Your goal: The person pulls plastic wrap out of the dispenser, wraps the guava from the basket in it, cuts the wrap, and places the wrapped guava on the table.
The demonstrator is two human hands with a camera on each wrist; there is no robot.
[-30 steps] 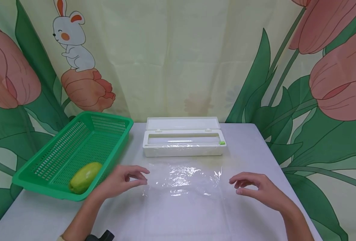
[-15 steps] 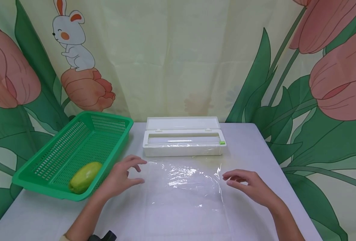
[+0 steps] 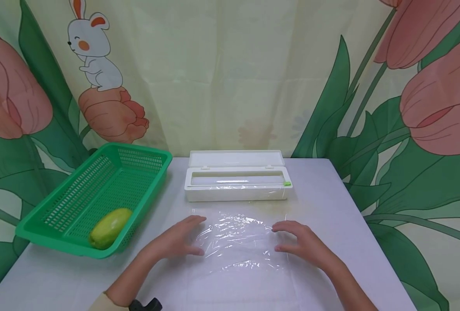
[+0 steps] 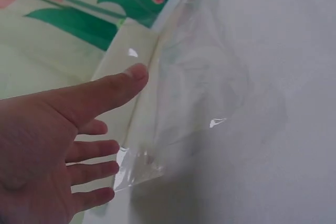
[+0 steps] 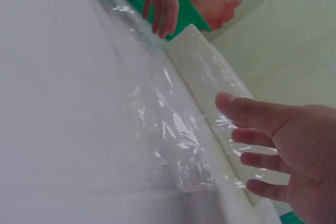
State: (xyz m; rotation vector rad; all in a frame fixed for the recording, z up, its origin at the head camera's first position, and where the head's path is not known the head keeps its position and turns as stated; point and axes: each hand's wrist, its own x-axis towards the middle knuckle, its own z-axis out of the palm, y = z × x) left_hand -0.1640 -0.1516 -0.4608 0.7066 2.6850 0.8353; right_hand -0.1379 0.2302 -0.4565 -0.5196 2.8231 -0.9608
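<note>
A sheet of clear plastic wrap (image 3: 237,242) runs from the front of a white wrap dispenser box (image 3: 235,193) and lies over the white table. My left hand (image 3: 179,239) is at the sheet's left edge, fingers parted from the thumb and nothing between them. Across from it, my right hand (image 3: 301,244) is at the right edge, also empty, its fingertips overlapping the film in the head view. Both wrist views show the fingers spread and fairly straight, with the glossy film (image 5: 178,129) beyond them.
A green plastic basket (image 3: 148,201) stands at the left, holding a yellow-green oval fruit (image 3: 110,229). The dispenser's lid (image 3: 235,158) is raised at the back. Behind the table hangs a curtain (image 3: 222,77) printed with tulips and a rabbit.
Both hands have moved inward toward each other, from beside the wrap to its edges, and their fingers have opened wider. Creases in the wrap have shifted. The basket and dispenser stay put.
</note>
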